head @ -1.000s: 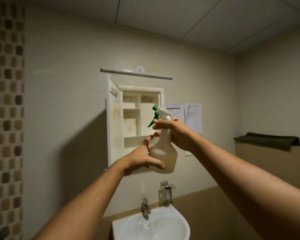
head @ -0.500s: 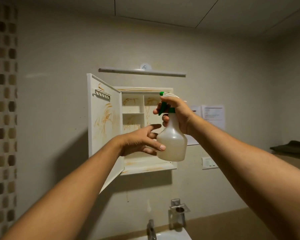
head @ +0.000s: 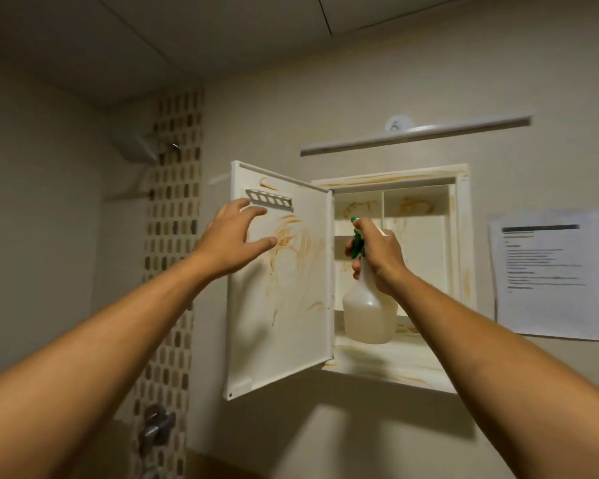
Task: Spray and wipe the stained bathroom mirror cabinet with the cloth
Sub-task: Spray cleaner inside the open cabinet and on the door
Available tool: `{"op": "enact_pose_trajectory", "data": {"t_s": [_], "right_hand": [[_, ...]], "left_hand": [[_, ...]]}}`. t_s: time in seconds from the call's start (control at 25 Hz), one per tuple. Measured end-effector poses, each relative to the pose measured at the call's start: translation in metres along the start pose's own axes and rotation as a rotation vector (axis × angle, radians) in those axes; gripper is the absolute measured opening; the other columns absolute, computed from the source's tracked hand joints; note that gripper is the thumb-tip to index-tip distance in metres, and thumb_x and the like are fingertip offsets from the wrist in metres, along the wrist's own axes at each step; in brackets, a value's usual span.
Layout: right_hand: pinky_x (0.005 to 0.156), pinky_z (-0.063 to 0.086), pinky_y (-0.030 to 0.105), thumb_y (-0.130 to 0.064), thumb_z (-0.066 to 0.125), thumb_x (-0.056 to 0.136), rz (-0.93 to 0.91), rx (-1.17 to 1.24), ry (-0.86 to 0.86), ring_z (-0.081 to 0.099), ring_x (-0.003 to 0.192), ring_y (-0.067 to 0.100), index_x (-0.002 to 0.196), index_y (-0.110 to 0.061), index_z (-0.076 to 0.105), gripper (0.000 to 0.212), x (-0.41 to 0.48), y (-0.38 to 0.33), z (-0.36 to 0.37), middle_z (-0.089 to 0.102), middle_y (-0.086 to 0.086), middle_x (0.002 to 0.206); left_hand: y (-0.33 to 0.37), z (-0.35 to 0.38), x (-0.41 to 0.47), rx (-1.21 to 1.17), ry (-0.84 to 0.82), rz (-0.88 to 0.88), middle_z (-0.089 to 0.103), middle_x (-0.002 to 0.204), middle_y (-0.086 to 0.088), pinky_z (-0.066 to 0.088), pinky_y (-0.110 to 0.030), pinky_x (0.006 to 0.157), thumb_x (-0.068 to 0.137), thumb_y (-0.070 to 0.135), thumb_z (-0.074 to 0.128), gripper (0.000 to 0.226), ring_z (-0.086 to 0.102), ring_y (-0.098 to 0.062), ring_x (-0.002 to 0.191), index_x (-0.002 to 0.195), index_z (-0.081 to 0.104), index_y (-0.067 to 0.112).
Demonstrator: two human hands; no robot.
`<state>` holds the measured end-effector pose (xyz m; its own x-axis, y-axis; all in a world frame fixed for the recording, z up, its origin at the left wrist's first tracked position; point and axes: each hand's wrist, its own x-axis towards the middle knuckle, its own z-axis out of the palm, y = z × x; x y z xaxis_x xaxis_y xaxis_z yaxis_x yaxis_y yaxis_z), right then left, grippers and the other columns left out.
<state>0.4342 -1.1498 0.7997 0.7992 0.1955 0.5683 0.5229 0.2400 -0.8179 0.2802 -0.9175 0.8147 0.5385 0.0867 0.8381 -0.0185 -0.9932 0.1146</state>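
The white mirror cabinet [head: 462, 271] hangs on the wall with its door [head: 291, 312] swung open to the left. Orange-brown streaks mark the door's inner face, the shelves and the frame. My right hand [head: 381, 257] grips the neck of a translucent spray bottle [head: 369, 316] with a green trigger, held in front of the cabinet's left compartments. My left hand [head: 236, 236] reaches with spread fingers to the door's upper left, near a small grey rack [head: 269, 199]. No cloth is in view.
A long light bar [head: 415, 134] runs above the cabinet. Printed sheets [head: 550, 274] are stuck on the wall to the right. A mosaic tile strip [head: 173, 236] and a metal valve [head: 156, 425] lie to the left.
My view has swung up and left, closer to the cabinet. My left hand left the bottle's side and rose to the open door. My right hand keeps the bottle.
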Motion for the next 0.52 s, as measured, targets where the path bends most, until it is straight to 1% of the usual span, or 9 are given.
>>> {"op": "enact_pose_trajectory", "data": {"t_s": [0.04,0.08,0.16,0.2,0.24,0.32,0.4,0.44,0.52], "right_hand": [[0.047,0.05,0.034,-0.049,0.058,0.085,-0.01,-0.009,-0.025,0.056,0.047,0.023,0.078,-0.005,0.07,0.046,0.006,0.005,0.006,0.072,0.01,0.072],[0.047,0.05,0.034,-0.052,0.057,0.084,-0.014,-0.012,-0.043,0.057,0.046,0.023,0.075,-0.006,0.069,0.048,0.01,0.011,0.012,0.071,0.01,0.071],[0.046,0.049,0.032,-0.058,0.057,0.08,0.021,0.023,-0.109,0.057,0.043,0.022,0.071,-0.008,0.068,0.052,0.015,0.02,0.022,0.069,0.007,0.066],[0.044,0.048,0.031,-0.06,0.056,0.078,0.031,0.031,-0.135,0.057,0.042,0.021,0.069,-0.009,0.069,0.054,0.013,0.023,0.028,0.069,0.005,0.064],[0.043,0.047,0.03,-0.062,0.054,0.077,0.034,0.028,-0.155,0.057,0.041,0.021,0.068,-0.008,0.07,0.056,0.011,0.026,0.035,0.07,0.005,0.062],[0.043,0.047,0.029,-0.064,0.049,0.076,0.027,0.003,-0.186,0.06,0.04,0.02,0.068,-0.008,0.073,0.061,0.01,0.031,0.044,0.073,0.004,0.062],[0.046,0.049,0.03,-0.065,0.046,0.077,0.009,-0.028,-0.206,0.062,0.041,0.02,0.068,-0.009,0.074,0.063,0.015,0.033,0.048,0.073,0.004,0.062],[0.049,0.05,0.033,-0.065,0.045,0.078,0.007,-0.04,-0.205,0.062,0.042,0.02,0.068,-0.01,0.074,0.062,0.018,0.034,0.048,0.073,0.003,0.061],[0.055,0.053,0.038,-0.063,0.043,0.081,0.007,-0.057,-0.167,0.062,0.044,0.021,0.069,-0.01,0.073,0.063,0.029,0.038,0.038,0.072,0.004,0.06]], "left_hand": [[0.002,-0.003,-0.003,-0.057,0.019,-0.076,0.029,0.164,-0.008,0.025,-0.049,0.122,0.096,0.058,0.061,0.073,0.024,-0.026,0.153,0.155,0.041,0.022],[0.003,-0.005,-0.007,-0.169,0.021,-0.166,0.025,0.167,-0.006,0.022,-0.048,0.123,0.097,0.062,0.056,0.077,0.022,-0.025,0.154,0.159,0.034,0.021],[0.009,-0.007,-0.016,-0.418,0.004,-0.355,0.015,0.171,0.002,0.018,-0.049,0.125,0.095,0.072,0.047,0.087,0.017,-0.02,0.157,0.164,0.02,0.027],[0.009,-0.008,-0.021,-0.532,-0.011,-0.413,0.014,0.172,0.006,0.017,-0.048,0.125,0.093,0.076,0.043,0.089,0.016,-0.018,0.157,0.164,0.018,0.03],[0.01,-0.008,-0.025,-0.608,-0.027,-0.442,0.017,0.171,0.009,0.018,-0.045,0.125,0.09,0.078,0.04,0.089,0.018,-0.016,0.156,0.163,0.019,0.033],[0.015,-0.003,-0.031,-0.663,-0.062,-0.466,0.025,0.168,0.012,0.018,-0.04,0.124,0.086,0.082,0.036,0.091,0.024,-0.009,0.153,0.162,0.021,0.035],[0.021,-0.001,-0.029,-0.679,-0.086,-0.481,0.028,0.166,0.014,0.02,-0.038,0.123,0.082,0.086,0.035,0.096,0.03,0.0,0.145,0.162,0.019,0.036],[0.025,0.0,-0.029,-0.672,-0.097,-0.483,0.028,0.166,0.015,0.021,-0.037,0.122,0.08,0.089,0.036,0.098,0.031,0.002,0.142,0.162,0.019,0.038],[0.029,0.0,-0.027,-0.66,-0.106,-0.488,0.027,0.166,0.015,0.02,-0.038,0.121,0.08,0.089,0.035,0.096,0.028,0.0,0.147,0.162,0.019,0.041]]}}
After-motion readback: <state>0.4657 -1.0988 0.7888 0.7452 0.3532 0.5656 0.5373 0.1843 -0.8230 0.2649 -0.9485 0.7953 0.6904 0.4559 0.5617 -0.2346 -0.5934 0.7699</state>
